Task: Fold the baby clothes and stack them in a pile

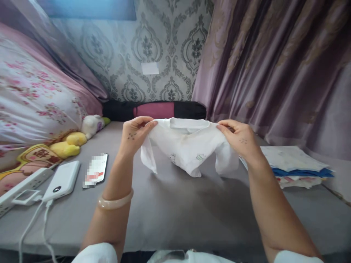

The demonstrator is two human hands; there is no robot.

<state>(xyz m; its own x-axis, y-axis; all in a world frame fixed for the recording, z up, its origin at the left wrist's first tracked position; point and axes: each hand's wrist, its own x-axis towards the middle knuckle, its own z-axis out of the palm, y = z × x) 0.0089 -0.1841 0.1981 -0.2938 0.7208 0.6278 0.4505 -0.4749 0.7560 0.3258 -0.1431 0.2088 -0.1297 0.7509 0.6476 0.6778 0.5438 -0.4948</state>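
A small white long-sleeved shirt [189, 146] hangs stretched between my two hands, its neckline at the top and small printed drawings on its front. My left hand [137, 133] pinches the shoulder on the left side, thumb against fingers. On the other side, my right hand [238, 137] grips the opposite shoulder the same way. Both sleeves droop outward below the hands. The shirt's lower part hangs just over the grey surface, bunched; whether it touches is hard to tell.
To the right lies a stack of folded clothes [298, 164]. At left are a phone [95, 170], a white power bank [62, 179] with cables, a power strip [30, 186] and plush toys [65, 144]. A black and maroon roll [153, 110] lies along the patterned wall. Curtains [263, 73] hang at right.
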